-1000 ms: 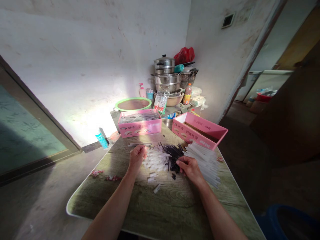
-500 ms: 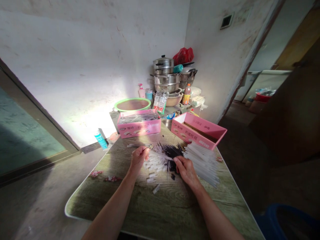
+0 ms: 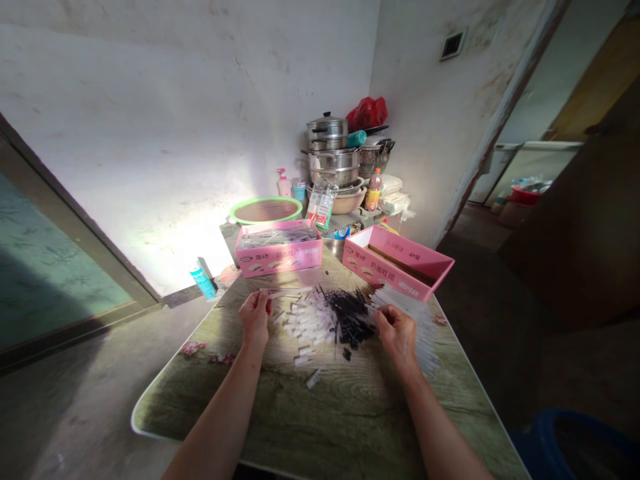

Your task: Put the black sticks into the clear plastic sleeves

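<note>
Pinched in my left hand (image 3: 256, 319) is a thin translucent plastic tube (image 3: 293, 291), held level and pointing right, low over the table's far left part. My right hand (image 3: 399, 332) has its thumb and fingertips together at the left ends of a pile of long translucent tubes (image 3: 417, 320); what lies between the fingertips is hidden. Between my hands is a heap of short white pieces (image 3: 305, 320). Against it, on the right, lies a pile of slim black pieces (image 3: 350, 312). One white piece (image 3: 313, 379) sits apart, nearer me.
Behind the piles stand a pink box (image 3: 280, 259) filled with tubes and a second pink box (image 3: 395, 270) whose cardboard inside shows. Farther back are stacked steel pots (image 3: 333, 163), a green-rimmed round tray (image 3: 265, 210) and a drink bottle (image 3: 374, 190). A blue bin (image 3: 555, 433) stands at lower right.
My hands have moved apart. The left went left and slightly up with a tube; the right let go of the tube's other end and moved right to the translucent pile.
</note>
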Action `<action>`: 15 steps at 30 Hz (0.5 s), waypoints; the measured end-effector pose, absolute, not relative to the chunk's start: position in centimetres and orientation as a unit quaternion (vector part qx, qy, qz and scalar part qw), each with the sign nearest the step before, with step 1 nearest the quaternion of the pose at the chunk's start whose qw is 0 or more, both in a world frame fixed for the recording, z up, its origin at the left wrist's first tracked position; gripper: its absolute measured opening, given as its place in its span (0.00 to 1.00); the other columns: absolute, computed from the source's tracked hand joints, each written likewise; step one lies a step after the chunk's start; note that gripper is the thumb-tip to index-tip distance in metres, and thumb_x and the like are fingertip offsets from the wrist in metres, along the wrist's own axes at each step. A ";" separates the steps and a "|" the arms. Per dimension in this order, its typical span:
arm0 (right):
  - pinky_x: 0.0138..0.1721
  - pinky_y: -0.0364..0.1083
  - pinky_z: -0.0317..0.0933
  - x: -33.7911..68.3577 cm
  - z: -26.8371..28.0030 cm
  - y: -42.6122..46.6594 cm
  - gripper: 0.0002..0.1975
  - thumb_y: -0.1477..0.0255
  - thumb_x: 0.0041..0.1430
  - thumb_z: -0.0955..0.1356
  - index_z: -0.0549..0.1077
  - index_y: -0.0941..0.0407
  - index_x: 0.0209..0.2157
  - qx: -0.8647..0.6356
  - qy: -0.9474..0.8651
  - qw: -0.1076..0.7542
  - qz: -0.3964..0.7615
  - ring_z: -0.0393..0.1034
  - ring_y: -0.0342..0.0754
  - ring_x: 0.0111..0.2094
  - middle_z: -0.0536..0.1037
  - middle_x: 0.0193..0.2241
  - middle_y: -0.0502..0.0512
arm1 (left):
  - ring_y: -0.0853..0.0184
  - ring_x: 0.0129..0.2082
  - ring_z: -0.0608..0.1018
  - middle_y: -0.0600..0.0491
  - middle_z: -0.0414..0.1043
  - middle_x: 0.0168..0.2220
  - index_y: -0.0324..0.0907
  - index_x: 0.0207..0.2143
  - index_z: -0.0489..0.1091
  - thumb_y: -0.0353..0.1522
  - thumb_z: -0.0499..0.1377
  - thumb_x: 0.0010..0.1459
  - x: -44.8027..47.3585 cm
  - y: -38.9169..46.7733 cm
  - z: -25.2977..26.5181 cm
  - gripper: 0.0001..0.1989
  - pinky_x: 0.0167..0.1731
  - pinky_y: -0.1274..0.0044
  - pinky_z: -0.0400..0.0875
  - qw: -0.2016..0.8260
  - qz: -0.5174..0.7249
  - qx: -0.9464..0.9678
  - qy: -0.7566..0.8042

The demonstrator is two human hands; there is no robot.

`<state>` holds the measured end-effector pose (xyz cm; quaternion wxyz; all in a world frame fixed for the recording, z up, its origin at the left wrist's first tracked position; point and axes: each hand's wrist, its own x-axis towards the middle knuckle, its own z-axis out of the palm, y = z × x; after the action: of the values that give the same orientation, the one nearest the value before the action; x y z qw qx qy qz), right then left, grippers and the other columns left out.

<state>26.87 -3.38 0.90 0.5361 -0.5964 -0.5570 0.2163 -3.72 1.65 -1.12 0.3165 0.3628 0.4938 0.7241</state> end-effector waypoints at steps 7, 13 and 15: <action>0.28 0.45 0.54 25.8 0.6 -3.5 0.10 0.65 0.57 0.66 0.78 0.53 0.31 -0.678 -0.629 0.364 0.107 0.73 0.52 0.26 0.80 0.25 0.58 | 0.76 0.18 0.67 0.59 0.67 0.19 0.38 0.30 0.72 0.38 0.62 0.52 -2.0 0.6 0.1 0.11 0.20 0.83 0.62 0.389 0.661 0.449 0.459; 0.28 0.44 0.58 25.0 1.1 -4.1 0.23 0.56 0.64 0.59 0.75 0.56 0.28 -0.578 -0.650 0.446 0.209 0.70 0.48 0.23 0.74 0.18 0.53 | 0.72 0.19 0.71 0.59 0.69 0.18 0.40 0.30 0.73 0.33 0.59 0.53 -0.4 -0.4 1.0 0.06 0.23 0.80 0.66 0.381 0.570 0.560 0.466; 0.24 0.43 0.58 24.4 1.0 -4.2 0.26 0.53 0.64 0.58 0.73 0.56 0.24 -0.544 -0.638 0.449 0.310 0.66 0.44 0.18 0.72 0.15 0.51 | 0.71 0.19 0.72 0.59 0.70 0.18 0.40 0.31 0.73 0.32 0.59 0.53 0.3 -0.7 1.1 0.06 0.24 0.80 0.68 0.385 0.551 0.580 0.460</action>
<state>24.41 -4.17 1.03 0.4486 -0.5444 -0.6376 0.3096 0.29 -0.72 1.08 0.3851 0.5805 0.4600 0.5505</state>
